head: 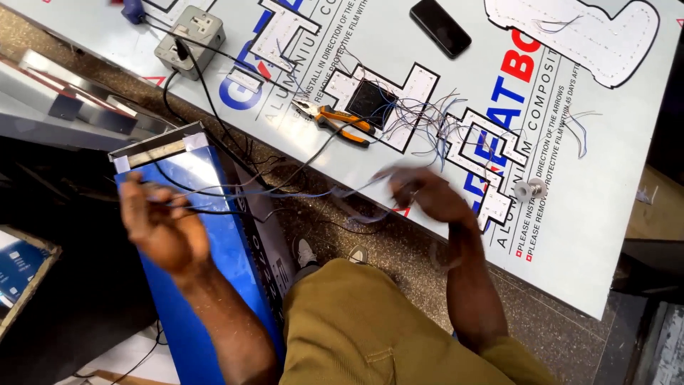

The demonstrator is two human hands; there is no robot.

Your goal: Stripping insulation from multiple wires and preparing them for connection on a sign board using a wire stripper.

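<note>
Both hands (285,214) — thin wires (320,192)

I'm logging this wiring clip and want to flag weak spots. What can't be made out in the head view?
- Right hand: motion blur hides its fingers and whatever grip it has on the thin wires.
- Left hand: seen from the back, so its hold on the wires is unclear.
- Wire ends in the tangle by the pliers: too thin to trace.
- Blue panel: cut off by the bottom edge.
</note>
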